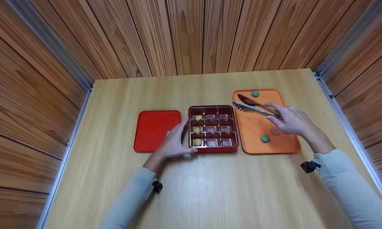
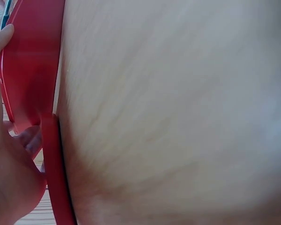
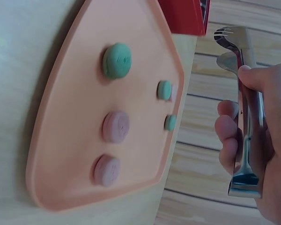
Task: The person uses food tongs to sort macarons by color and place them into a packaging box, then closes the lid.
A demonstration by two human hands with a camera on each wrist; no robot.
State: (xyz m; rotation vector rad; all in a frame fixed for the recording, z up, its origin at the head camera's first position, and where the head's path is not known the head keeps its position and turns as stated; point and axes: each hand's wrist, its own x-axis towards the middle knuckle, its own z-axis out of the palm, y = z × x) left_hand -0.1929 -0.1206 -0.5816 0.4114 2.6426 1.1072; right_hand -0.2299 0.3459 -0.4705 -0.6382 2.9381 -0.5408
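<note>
Tongs [image 3: 246, 161], one pair: over orange tray [image 1: 254, 127], pinched in grip of right hand [image 1: 292, 120]. Box [image 1: 216, 150]: left of tray (yellow macarons [image 1: 197, 142] in left column); left hand [image 1: 174, 141] at near-left corner, grip spread.

Booth-like workspace: wood-plank walls [image 1: 191, 38], metal framing [image 1: 54, 43].

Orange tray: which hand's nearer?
Right. The right hand, holding the tongs, is above the right part of the orange tray. The left hand is farther off, at the red box's left side, opposite the tray.
</note>
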